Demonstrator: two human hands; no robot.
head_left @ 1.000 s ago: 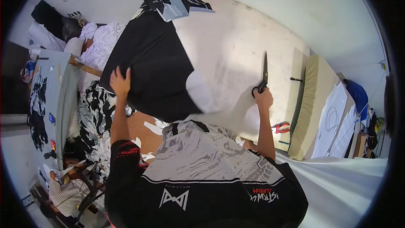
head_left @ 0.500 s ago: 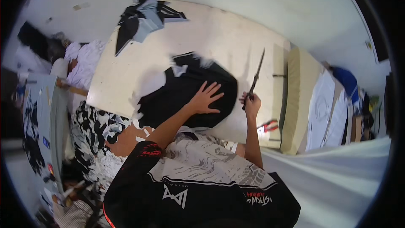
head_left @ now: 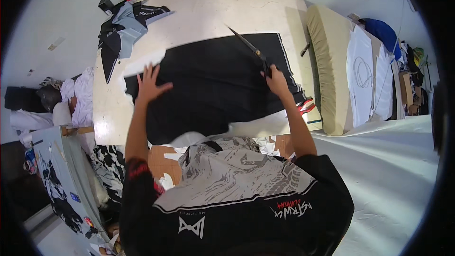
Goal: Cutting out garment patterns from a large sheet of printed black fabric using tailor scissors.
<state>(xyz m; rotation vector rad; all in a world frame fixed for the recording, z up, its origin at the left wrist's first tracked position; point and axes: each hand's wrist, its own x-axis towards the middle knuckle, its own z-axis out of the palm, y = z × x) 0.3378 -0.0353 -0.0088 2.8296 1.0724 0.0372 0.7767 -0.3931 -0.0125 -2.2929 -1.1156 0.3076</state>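
A large piece of black fabric lies spread across the pale table, with a white border along its right edge. My left hand rests on the fabric's left end, palm down and fingers spread. In my right hand are long black scissors, held by their handles above the fabric's right part. Their blades point up and to the left, and look closed. White material shows from under the fabric at its upper left and lower edges.
At the far left of the table lie black and grey cut pieces beside a small black box. Red-handled pliers lie by the right edge, near a beige padded roll. Fabric scraps are heaped at lower left.
The black fabric, bunched before, is now spread wide and flat. My left hand has moved left across it. The scissors have swung from pointing up to pointing up-left over the cloth.
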